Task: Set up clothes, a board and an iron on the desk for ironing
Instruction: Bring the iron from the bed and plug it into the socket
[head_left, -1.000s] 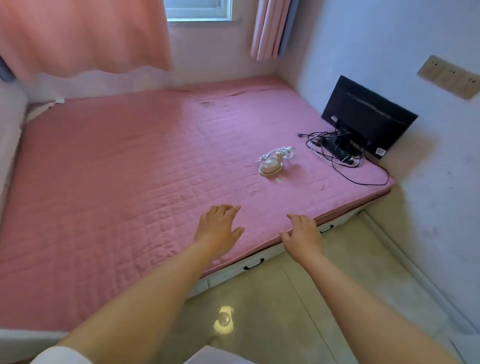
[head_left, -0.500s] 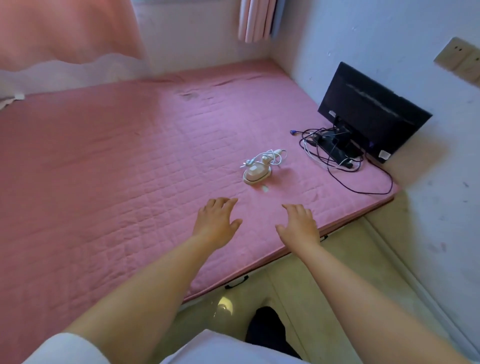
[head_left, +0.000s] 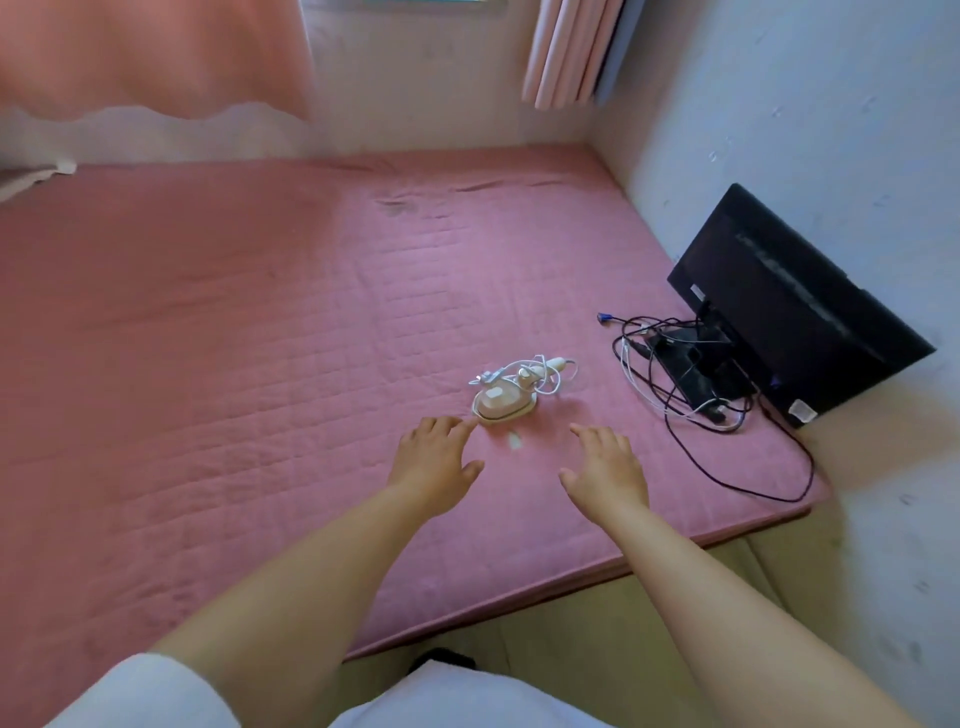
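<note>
From the head view, both hands are reaching over the bed (head_left: 208, 364): left hand (head_left: 434, 462) and right hand (head_left: 605, 467), fingers spread, holding nothing. The iron (head_left: 501, 402) is lying toward the bed's right edge; best gathering its loose cord (head_left: 540, 369) while lifting.

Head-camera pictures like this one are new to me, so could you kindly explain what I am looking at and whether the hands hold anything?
There is no machine here: a camera worn on a person's head looks forward and down along their own arms. The left hand and right hand reach out, fingers straight, holding nothing. Just beyond them a small cream iron lies on a pink quilted mattress, its white cord bundled beside it. Against the right wall leans a black monitor with tangled cables.
</note>
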